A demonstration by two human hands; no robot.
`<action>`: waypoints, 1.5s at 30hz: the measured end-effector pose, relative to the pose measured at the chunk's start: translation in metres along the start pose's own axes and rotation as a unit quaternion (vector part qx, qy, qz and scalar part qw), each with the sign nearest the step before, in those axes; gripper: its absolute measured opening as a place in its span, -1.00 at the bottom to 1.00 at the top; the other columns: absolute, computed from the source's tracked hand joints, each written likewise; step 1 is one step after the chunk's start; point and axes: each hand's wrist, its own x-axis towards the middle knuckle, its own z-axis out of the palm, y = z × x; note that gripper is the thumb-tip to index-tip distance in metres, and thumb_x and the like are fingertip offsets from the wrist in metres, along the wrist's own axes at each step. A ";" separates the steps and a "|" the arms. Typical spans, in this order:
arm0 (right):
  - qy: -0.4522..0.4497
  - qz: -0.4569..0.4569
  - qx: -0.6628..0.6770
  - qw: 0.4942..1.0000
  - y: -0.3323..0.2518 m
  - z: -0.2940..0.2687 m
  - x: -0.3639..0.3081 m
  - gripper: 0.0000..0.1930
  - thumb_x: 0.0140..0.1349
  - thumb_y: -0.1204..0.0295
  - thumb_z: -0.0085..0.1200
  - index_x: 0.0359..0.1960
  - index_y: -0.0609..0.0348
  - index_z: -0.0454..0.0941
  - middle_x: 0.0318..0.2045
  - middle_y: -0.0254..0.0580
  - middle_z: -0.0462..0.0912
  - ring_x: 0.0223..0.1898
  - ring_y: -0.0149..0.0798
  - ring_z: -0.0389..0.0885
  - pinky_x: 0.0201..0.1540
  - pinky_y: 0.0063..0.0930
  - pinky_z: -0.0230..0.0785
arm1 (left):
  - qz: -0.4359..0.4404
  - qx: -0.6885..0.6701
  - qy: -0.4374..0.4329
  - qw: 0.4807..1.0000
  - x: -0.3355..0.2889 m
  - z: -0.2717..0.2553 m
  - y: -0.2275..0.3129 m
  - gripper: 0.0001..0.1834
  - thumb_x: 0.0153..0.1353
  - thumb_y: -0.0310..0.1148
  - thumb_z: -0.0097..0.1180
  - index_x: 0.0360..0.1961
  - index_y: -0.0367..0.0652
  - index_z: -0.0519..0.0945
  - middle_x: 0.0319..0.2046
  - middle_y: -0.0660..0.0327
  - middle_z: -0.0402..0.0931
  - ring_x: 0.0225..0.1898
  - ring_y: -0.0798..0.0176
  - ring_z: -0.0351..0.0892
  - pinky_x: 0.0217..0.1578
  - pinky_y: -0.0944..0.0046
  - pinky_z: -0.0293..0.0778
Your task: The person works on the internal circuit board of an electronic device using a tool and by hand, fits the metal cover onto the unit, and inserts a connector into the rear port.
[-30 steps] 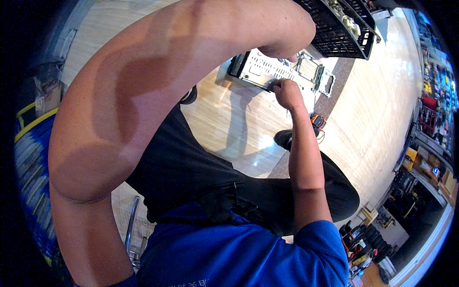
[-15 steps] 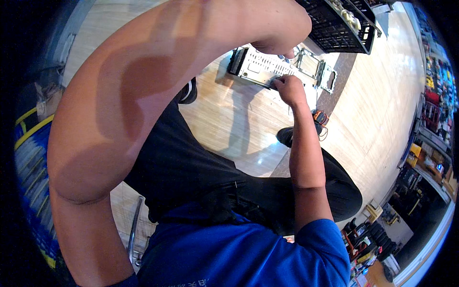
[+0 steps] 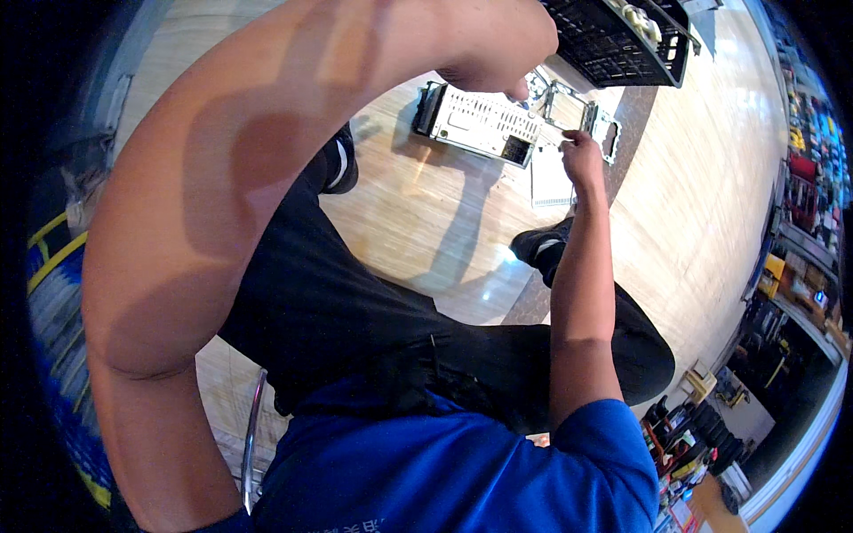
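Observation:
A pale metal case (image 3: 475,122) with rows of slots and a black end lies on the floor ahead of me. A dark square opening (image 3: 517,147) shows near its right end. My left hand (image 3: 508,49) bends over the case's far edge with its fingers curled. Most of those fingers are hidden behind the hand, and I cannot see what they grip. My right hand (image 3: 582,160) is just right of the case, its thumb and fingertips pinched together near a light metal piece. Whether that piece is in the pinch is too small to tell.
Thin metal frames (image 3: 607,133) lie beyond my right hand, and a flat white panel (image 3: 551,178) rests beside the case. A black plastic crate (image 3: 613,44) stands at the far side. My shoes (image 3: 538,244) flank the work. Shelves of goods line the right.
My right hand has left the case's near right corner and moved right, which uncovers the dark opening and the white panel. The left hand has shifted slightly left, still over the far edge.

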 end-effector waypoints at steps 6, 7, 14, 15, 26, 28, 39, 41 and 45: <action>-0.096 0.049 -0.071 0.992 0.130 0.107 -0.024 -0.74 0.09 0.27 0.12 -0.41 0.24 0.71 -0.52 0.03 0.68 -0.47 -0.08 0.67 -0.31 -0.27 0.49 | 0.090 0.065 0.063 0.992 0.000 0.008 0.008 -0.78 0.22 -0.40 0.09 -0.15 -0.26 0.59 -0.27 -0.07 0.63 -0.19 -0.05 0.62 -0.18 0.05 0.49; -0.098 0.042 -0.066 0.992 0.139 0.123 -0.040 -0.74 0.09 0.28 0.12 -0.40 0.25 0.71 -0.54 0.02 0.68 -0.48 -0.10 0.68 -0.32 -0.27 0.50 | 0.092 0.062 0.057 0.992 0.006 0.005 0.007 -0.78 0.22 -0.40 0.09 -0.15 -0.26 0.59 -0.27 -0.07 0.63 -0.19 -0.05 0.62 -0.18 0.05 0.49; -0.050 0.085 -0.043 0.994 0.099 0.148 -0.055 -0.70 0.12 0.27 0.12 -0.32 0.28 0.69 -0.35 0.20 0.67 -0.25 0.14 0.67 -0.13 -0.16 0.50 | -0.082 0.055 -0.028 0.995 0.004 0.003 0.036 -0.66 0.28 -0.31 0.06 0.02 -0.26 0.48 -0.17 -0.02 0.60 -0.08 0.02 0.58 -0.05 0.07 0.47; -0.054 0.080 -0.035 0.995 0.086 0.149 -0.050 -0.70 0.12 0.27 0.12 -0.32 0.28 0.69 -0.35 0.20 0.67 -0.25 0.14 0.67 -0.13 -0.16 0.50 | -0.142 0.045 -0.044 0.988 0.001 -0.002 0.042 -0.66 0.30 -0.30 0.04 0.03 -0.26 0.47 -0.12 -0.01 0.58 -0.04 0.04 0.56 -0.02 0.08 0.45; -0.043 0.119 -0.067 0.990 0.091 0.165 -0.031 -0.77 0.15 0.37 -0.04 -0.37 0.27 0.61 -0.30 0.21 0.65 -0.19 0.19 0.63 -0.07 -0.04 0.47 | -0.173 0.057 -0.075 0.980 0.021 -0.008 0.055 -0.63 0.34 -0.30 0.00 0.13 -0.19 0.41 -0.09 0.03 0.53 0.00 0.06 0.50 0.05 0.12 0.42; -0.057 0.122 -0.093 0.986 0.094 0.156 -0.034 -0.77 0.11 0.37 0.01 -0.36 0.27 0.64 -0.31 0.22 0.65 -0.21 0.16 0.64 -0.07 -0.08 0.48 | -0.115 0.096 -0.009 0.989 0.018 0.007 0.037 -0.64 0.33 -0.32 0.01 0.12 -0.18 0.41 -0.08 0.03 0.53 0.00 0.07 0.50 0.04 0.14 0.43; 0.009 0.147 0.195 0.970 0.119 0.108 -0.032 -0.89 0.13 0.56 0.08 -0.32 0.32 0.61 -0.55 -0.20 0.62 -0.62 -0.41 0.49 -0.61 -0.52 0.32 | 0.034 0.065 0.064 0.995 0.013 0.005 0.017 -0.81 0.19 -0.41 0.09 -0.25 -0.27 0.65 -0.33 -0.03 0.65 -0.28 -0.04 0.64 -0.24 0.04 0.51; -0.008 0.161 0.208 0.965 0.089 0.101 -0.035 -0.86 0.16 0.56 0.07 -0.26 0.33 0.58 -0.53 -0.22 0.61 -0.64 -0.43 0.46 -0.64 -0.57 0.28 | 0.019 0.066 0.075 0.995 0.007 0.012 0.009 -0.81 0.18 -0.41 0.09 -0.25 -0.27 0.65 -0.33 -0.03 0.65 -0.28 -0.04 0.64 -0.24 0.04 0.51; 0.039 0.141 0.283 0.948 0.062 0.056 -0.028 -0.88 0.15 0.55 0.13 -0.30 0.34 0.60 -0.57 -0.26 0.56 -0.64 -0.44 0.45 -0.64 -0.57 0.28 | 0.007 0.078 0.113 0.991 0.000 0.017 0.003 -0.81 0.16 -0.41 0.11 -0.25 -0.27 0.66 -0.31 -0.04 0.65 -0.26 -0.04 0.64 -0.22 0.05 0.52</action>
